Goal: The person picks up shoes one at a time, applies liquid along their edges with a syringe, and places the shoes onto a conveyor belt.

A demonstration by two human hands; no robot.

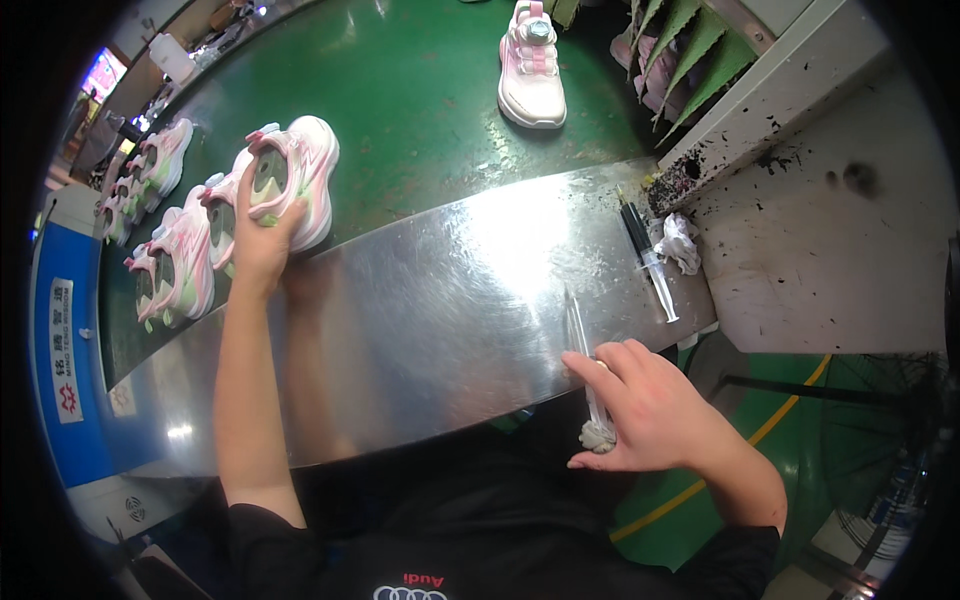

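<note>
My left hand (265, 240) grips a pink-and-white sneaker (315, 165) with a green tint by its opening, fingers inside the opening and thumb on its side. This sneaker is at the end of a row of similar sneakers (185, 250) on the green surface. Over the near edge of the metal plate, my right hand (645, 405) is closed around a slim, clear, pointed tool (575, 318). The tool's tip points away from me, and a whitish lump (597, 436) sits at its near end. Its exact kind cannot be made out.
A syringe with dark contents (645, 255) lies on the metal plate (430, 330), beside crumpled white tissue (680, 243). Farther back, one sneaker (532, 75) stands on the green belt (400, 90). A stained pale machine panel (800, 200) borders the right side; more sneakers (150, 170) are far left.
</note>
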